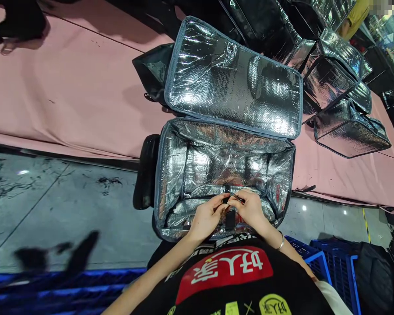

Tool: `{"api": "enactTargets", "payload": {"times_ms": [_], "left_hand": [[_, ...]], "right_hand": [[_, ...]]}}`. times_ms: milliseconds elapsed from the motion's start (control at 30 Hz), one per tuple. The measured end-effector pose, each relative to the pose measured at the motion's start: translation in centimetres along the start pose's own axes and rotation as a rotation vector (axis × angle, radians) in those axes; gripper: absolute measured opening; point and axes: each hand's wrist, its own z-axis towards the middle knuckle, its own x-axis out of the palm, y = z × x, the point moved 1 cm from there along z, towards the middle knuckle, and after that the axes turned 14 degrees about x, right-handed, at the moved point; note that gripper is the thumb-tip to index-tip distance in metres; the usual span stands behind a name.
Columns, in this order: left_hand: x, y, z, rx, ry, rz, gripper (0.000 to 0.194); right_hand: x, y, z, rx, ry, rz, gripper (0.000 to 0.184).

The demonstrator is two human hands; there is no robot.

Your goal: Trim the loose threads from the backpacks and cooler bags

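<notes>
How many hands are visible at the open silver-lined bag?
2: the left hand and the right hand, close together at a small black piece over the near side of the open silver-lined bag. Some fingers are partly hidden.

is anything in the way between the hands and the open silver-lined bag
Nothing visible is. The left hand and right hand meet over the near side of the bag, fingertips pinching a small dark piece. The lid lies folded back on the far side, away from both.
</notes>
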Motion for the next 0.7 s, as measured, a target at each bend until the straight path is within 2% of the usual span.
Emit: {"api": "enactTargets", "payload": {"times_ms": [133,233,300,367,500,600,700], "left_hand": [[-0.1,-0.3,0.0,0.033,0.016,0.001,0.037],[-0.1,-0.4,-0.2,0.004,0.009,0.037,0.033],[0.0,-0.2,-0.3,-0.039,-0.008,-0.037,0.034],[0.1,0.0,-0.4,-0.081,-0.037,-0.159,0.037],[0.2,0.0,-0.2,-0.146,-0.105,-0.324,0.048],[0.1,-0.3,-0.2,-0.161,-0.125,-0.375,0.053],[0.0,-0.3,-0.1,-0.148,-0.129,-0.351,0.053]], "right_hand": [[0.3,-0.1,0.0,-0.015,0.027,0.02,0.013],[0.3,-0.7,0.3,0.101,0.107,0.277,0.028],[-0.2,-1.3,0.5,0.169,0.114,0.413,0.035],[-0.8,-1.7,0.7,0.187,0.078,0.445,0.036],[-1.5,-2.0,0.2,0.144,0.035,0.246,0.026],[-1.5,-1.8,-0.5,0.114,0.136,0.013,0.026],[-1.7,-1.4,-1.0,0.087,0.213,-0.04,0.024]]}}
